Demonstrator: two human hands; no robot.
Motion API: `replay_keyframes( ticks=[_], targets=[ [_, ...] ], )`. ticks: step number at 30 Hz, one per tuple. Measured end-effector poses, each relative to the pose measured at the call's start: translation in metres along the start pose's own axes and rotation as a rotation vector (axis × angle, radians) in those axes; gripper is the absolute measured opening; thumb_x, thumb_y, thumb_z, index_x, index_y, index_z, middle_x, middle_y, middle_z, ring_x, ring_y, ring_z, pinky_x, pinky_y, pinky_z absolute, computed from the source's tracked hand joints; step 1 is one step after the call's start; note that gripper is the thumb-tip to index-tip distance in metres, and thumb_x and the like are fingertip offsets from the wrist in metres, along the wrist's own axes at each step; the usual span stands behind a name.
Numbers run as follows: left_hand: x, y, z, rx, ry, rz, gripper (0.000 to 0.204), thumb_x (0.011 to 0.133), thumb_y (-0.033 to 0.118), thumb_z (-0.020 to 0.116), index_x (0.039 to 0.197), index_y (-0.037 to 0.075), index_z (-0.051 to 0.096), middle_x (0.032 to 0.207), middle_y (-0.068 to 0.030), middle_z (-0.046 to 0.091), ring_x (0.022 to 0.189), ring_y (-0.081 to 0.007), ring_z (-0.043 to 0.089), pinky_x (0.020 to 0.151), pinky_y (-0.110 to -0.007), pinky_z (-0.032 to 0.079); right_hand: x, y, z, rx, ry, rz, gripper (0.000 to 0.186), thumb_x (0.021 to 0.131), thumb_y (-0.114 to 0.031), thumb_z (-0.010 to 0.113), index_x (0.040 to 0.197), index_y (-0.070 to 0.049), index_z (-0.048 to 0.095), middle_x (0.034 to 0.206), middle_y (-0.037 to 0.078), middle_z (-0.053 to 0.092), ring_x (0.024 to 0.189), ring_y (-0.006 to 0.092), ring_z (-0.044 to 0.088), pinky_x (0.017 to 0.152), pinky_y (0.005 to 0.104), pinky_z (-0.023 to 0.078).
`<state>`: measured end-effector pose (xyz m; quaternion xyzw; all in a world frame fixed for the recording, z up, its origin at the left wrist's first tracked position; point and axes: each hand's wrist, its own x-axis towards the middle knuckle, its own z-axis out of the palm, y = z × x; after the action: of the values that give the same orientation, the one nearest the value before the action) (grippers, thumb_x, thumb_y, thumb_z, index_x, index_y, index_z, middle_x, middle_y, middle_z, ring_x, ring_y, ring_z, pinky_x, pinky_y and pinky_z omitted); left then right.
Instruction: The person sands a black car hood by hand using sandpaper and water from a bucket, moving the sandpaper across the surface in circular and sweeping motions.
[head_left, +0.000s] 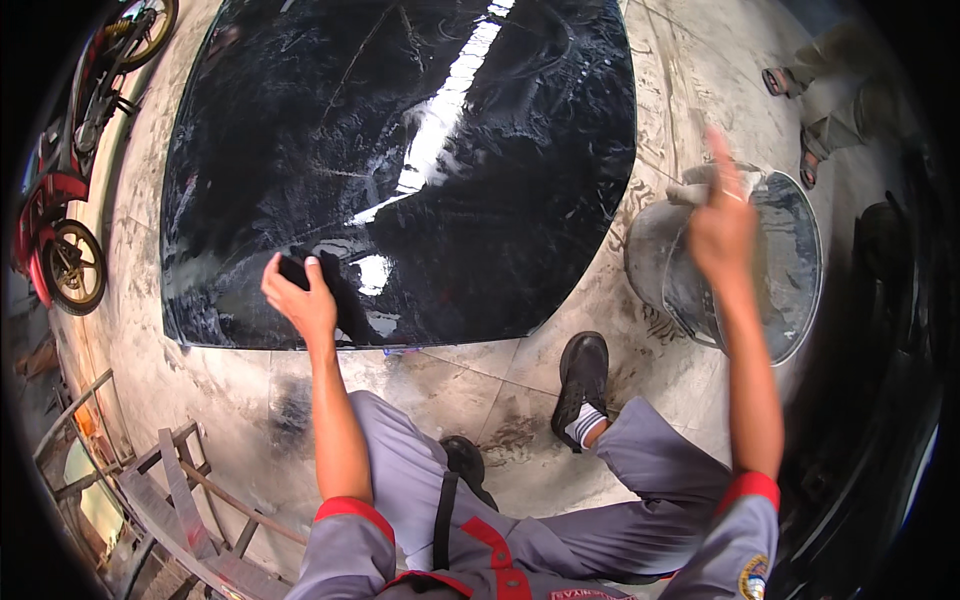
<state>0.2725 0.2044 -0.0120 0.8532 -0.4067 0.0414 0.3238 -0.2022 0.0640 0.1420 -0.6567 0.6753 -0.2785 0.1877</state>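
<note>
My left hand (305, 290) grips a small black block (292, 270) against the large glossy black panel (510, 250), whose surface carries smears and streaks, near its lower-left part. My right hand (722, 235) is raised over a dull grey bucket (785, 290) to the right of the panel. It is blurred, with the index finger pointing forward; its other fingers are too smeared to make out. A pale grey object at the bucket's far edge is partly hidden behind that hand.
A red motorbike (58, 200) stands at the left edge, above a metal frame (170, 470). Another person's sandalled feet (812, 155) are at the upper right. My legs and shoes (582, 375) are on the stained tiled floor (450, 390). A dark glossy shape lines the right edge.
</note>
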Motion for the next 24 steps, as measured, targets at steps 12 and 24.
replay_keyframes(
  ticks=[12,24],
  targets=[
    [0.01,-0.078,-0.007,0.146,0.286,-0.717,0.124,0.074,0.072,0.079,0.15,-0.013,0.031,0.16,-0.0255,0.026,0.147,-0.0399,0.029,0.121,-0.053,0.03,-0.051,-0.004,0.2,-0.119,0.151,-0.056,0.079,0.098,-0.025,0.061,0.158,0.01,0.022,0.166,0.03,0.02,0.155,0.0462,0.016,0.126,0.0531,0.019],
    [0.015,-0.098,-0.017,-0.348,0.369,-1.149,0.12,0.066,0.061,0.092,0.131,-0.026,0.041,0.133,-0.0327,0.054,0.112,-0.0362,0.063,0.1,-0.046,0.056,-0.141,-0.104,0.26,-0.214,-0.222,-0.299,0.08,0.094,-0.036,0.059,0.155,0.009,0.033,0.164,0.032,0.025,0.154,0.0442,0.022,0.122,0.0612,0.019]
  ],
)
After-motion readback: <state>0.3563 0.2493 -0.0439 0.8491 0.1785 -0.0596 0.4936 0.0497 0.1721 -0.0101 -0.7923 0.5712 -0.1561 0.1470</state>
